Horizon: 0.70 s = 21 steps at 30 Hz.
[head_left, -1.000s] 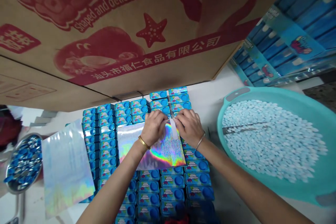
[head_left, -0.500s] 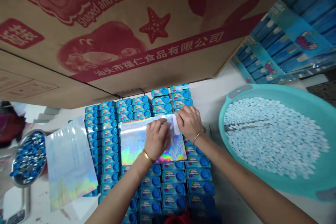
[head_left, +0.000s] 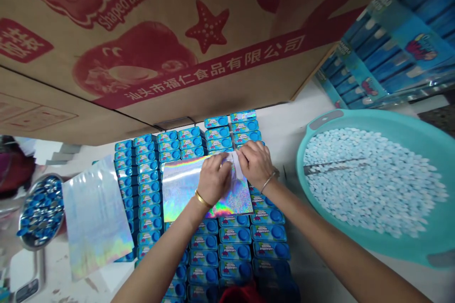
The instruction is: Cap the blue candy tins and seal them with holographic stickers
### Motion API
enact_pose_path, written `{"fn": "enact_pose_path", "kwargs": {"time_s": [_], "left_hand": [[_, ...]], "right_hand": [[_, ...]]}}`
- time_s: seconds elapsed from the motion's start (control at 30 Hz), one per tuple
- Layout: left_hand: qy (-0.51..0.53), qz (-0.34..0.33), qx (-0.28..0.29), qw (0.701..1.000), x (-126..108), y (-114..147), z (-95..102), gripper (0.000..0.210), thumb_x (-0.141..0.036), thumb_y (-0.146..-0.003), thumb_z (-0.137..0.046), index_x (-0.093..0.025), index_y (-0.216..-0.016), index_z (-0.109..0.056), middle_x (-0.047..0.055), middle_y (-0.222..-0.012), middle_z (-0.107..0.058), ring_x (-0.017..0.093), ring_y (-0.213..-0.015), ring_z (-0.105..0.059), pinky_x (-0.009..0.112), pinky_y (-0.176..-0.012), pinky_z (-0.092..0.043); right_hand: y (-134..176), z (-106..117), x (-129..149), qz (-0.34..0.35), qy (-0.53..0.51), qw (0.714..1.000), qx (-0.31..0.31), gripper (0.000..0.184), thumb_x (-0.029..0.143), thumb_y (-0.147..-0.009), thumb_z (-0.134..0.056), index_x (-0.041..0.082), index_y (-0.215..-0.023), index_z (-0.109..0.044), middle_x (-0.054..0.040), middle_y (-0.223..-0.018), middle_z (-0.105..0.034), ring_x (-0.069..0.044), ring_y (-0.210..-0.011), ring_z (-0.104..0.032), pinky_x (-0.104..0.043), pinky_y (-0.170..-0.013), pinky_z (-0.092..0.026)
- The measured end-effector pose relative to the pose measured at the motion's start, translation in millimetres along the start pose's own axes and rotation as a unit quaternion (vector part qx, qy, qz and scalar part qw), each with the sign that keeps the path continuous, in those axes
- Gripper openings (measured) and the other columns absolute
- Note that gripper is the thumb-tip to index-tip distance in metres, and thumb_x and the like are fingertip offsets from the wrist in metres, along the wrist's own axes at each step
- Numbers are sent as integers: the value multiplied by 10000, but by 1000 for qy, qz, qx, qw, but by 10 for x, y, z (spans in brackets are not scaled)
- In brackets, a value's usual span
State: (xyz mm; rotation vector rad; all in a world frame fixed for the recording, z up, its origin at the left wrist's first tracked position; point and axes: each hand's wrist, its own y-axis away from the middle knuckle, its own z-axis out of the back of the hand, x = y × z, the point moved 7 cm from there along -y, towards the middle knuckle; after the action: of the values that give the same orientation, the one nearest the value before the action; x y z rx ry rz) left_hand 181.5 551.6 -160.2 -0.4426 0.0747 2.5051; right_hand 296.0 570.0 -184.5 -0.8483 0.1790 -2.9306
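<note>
A tall cardboard box (head_left: 142, 68) walls off the far side, its lower edge close behind the far ends of the rows of blue boxes (head_left: 234, 252), so there is little room beyond them. On the right, a strip of bare desk (head_left: 279, 128) runs between these rows and the rim of the teal basin (head_left: 301, 151); the right forearm crosses above it. The basin holds pale candies (head_left: 377, 189) and a dark, slender tool (head_left: 332, 167), and farther right stand blue display packs (head_left: 398, 64). On the left, a second shiny sheet (head_left: 97, 220) overlaps the outer row, with a metal bowl of blue pieces (head_left: 42, 213) just beside it.

The shiny sheet (head_left: 185, 187) in work lies flat over the middle of the rows, its long edges running left to right. The left hand (head_left: 215, 179) is on its right half, fingers curled and close together, touching the surface; whether they pinch anything cannot be told. The right hand (head_left: 255, 163) is at the far right corner, fingers bent and bunched, thumb and forefinger against the far end of a white strip (head_left: 242, 164); a firm grip cannot be made out. Only a small gap separates the two hands.
</note>
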Motion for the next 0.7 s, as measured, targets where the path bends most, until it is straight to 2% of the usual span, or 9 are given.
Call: {"fn": "enact_pose_path", "kwargs": {"time_s": [0.1, 0.17, 0.23, 0.3, 0.37, 0.47, 0.53, 0.6, 0.7], "left_hand": [[87, 20, -18, 996, -97, 127, 199, 110, -246, -885, -482, -197, -870, -579, 80, -986, -647, 197, -891, -562, 349, -771, -403], [185, 90, -71, 976, -66, 171, 397, 94, -248, -865, -534, -198, -786, -546, 35, -832, -641, 164, -799, -570, 319, -738, -408], [301, 187, -152, 922, 55, 182, 552, 136, -260, -825, -599, -197, -736, -518, 6, -748, -607, 139, -737, -565, 287, -705, -421], [410, 267, -209, 847, 182, 137, 575, 185, -285, -767, -661, -196, -720, -506, -6, -725, -582, 125, -704, -559, 261, -671, -433], [487, 312, -223, 784, 257, 26, 490, 225, -301, -711, -700, -193, -710, -504, -17, -703, -565, 109, -669, -549, 240, -648, -437], [545, 338, -215, 737, 289, -170, 297, 244, -303, -661, -722, -183, -688, -512, -26, -662, -555, 89, -620, -531, 218, -625, -435], [562, 338, -206, 726, 289, -287, 163, 236, -303, -654, -718, -181, -680, -519, -31, -633, -550, 86, -594, -519, 213, -600, -428], [557, 332, -203, 734, 304, -407, 58, 215, -306, -663, -703, -181, -665, -528, -36, -606, -535, 88, -575, -504, 217, -583, -417], [477, 310, -206, 796, 345, -637, 2, 157, -290, -701, -655, -184, -642, -555, -25, -614, -544, 108, -617, -511, 242, -631, -424]], "right_hand": [[-18, -29, -15, 8, 12, 1000, 11, 337, 298, -947, -361, 198, -725, -594, -90, -833, -601, -234, -824, -454, -356, -739, -317], [-24, -33, -35, 7, -2, 1000, 12, 341, 312, -945, -363, 190, -753, -616, -99, -845, -605, -239, -834, -466, -362, -755, -335], [-12, 30, -58, -3, -62, 998, -14, 349, 356, -944, -356, 180, -842, -639, -108, -882, -609, -243, -866, -488, -370, -785, -363], [25, 152, -83, -21, -168, 984, -55, 403, 416, -947, -315, 177, -925, -639, -112, -919, -608, -241, -908, -516, -376, -815, -396], [77, 264, -102, -48, -287, 954, -74, 472, 465, -947, -250, 188, -936, -632, -99, -921, -609, -228, -904, -540, -373, -810, -426], [122, 298, -123, -117, -418, 900, -30, 413, 507, -919, -337, 205, -848, -611, -42, -811, -601, -188, -775, -546, -325, -724, -444], [106, 293, -172, -162, -454, 876, -10, 321, 489, -877, -465, 207, -766, -572, 3, -700, -549, -150, -662, -500, -278, -632, -418], [31, 317, -282, -187, -453, 871, -24, 301, 469, -851, -518, 209, -699, -527, 35, -614, -471, -121, -571, -426, -251, -545, -365], [-171, 373, -526, -194, -399, 895, -52, 303, 463, -832, -525, 210, -667, -512, 48, -557, -422, -111, -521, -377, -248, -504, -323]]}}
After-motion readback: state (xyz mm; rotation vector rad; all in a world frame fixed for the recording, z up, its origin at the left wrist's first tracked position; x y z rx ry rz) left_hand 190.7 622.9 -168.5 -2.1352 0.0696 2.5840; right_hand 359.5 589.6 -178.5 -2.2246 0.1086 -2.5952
